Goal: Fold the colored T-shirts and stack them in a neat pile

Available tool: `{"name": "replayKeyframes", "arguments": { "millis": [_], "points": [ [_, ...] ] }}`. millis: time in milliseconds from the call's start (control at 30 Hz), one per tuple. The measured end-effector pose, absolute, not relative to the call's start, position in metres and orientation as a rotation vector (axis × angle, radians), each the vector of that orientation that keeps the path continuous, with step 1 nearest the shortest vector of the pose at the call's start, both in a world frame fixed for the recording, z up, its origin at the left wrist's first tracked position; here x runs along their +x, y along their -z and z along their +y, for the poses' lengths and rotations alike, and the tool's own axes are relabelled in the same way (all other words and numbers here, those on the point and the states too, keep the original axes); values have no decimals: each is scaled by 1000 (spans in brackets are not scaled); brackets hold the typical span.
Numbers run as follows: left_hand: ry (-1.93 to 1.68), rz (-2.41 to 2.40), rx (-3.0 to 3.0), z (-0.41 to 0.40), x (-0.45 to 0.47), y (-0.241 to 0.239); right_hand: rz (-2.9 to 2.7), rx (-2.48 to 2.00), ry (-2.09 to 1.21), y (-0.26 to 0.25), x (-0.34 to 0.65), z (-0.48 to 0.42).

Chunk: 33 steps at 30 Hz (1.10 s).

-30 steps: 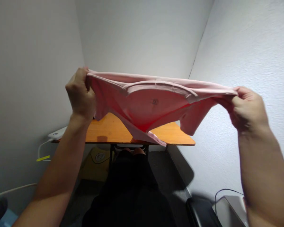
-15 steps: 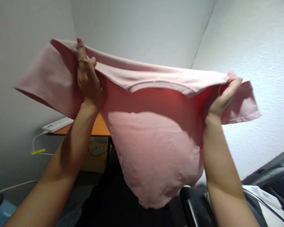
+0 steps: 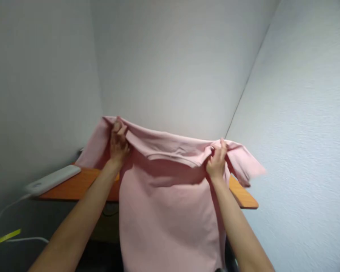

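Note:
A pink T-shirt (image 3: 170, 219) hangs spread between my two hands, its neckline sagging in the middle of the top edge. My left hand (image 3: 119, 141) is closed on the cloth near the left shoulder, with that sleeve draping outward beyond it. Near the other shoulder, my right hand (image 3: 217, 158) grips the fabric, and the right sleeve sticks out past it, slightly blurred. The front of the shirt falls down below the table's level, and its lower hem is out of view.
Behind the shirt is an orange-brown wooden table (image 3: 65, 189). A white power strip (image 3: 55, 179) lies along its left side, its cable (image 3: 1, 211) hanging down with a yellow tag (image 3: 7, 237) on it. Pale walls (image 3: 164, 68) meet in corners behind and beside the table.
Both hands have come closer together and sit lower in view, farther from me, still holding the shirt. The view has tilted up, showing more wall and table.

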<state>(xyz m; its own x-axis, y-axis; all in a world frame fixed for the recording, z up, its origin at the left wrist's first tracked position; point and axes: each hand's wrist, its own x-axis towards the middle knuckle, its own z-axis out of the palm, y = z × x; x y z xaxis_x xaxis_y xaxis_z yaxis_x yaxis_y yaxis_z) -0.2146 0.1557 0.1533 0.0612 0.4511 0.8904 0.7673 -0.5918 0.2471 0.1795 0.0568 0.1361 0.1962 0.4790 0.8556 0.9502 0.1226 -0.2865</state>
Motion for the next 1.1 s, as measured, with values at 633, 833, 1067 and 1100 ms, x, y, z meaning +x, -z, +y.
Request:
{"name": "replayKeyframes", "arguments": {
  "millis": [633, 833, 1067, 1100],
  "points": [
    [151, -1905, -2567, 317, -173, -14, -1792, -2524, 22, -7, 277, 240],
    [157, -1866, -2577, 372, -153, -8, -1726, -2471, 72, -1, 299, 283],
    [187, -1824, -2535, 390, -139, -9, -1699, -2405, 145, 1, 303, 299],
    [203, -1806, -2522, 385, -136, -12, -1699, -2367, 219, -1, 300, 297]
  ]
}}
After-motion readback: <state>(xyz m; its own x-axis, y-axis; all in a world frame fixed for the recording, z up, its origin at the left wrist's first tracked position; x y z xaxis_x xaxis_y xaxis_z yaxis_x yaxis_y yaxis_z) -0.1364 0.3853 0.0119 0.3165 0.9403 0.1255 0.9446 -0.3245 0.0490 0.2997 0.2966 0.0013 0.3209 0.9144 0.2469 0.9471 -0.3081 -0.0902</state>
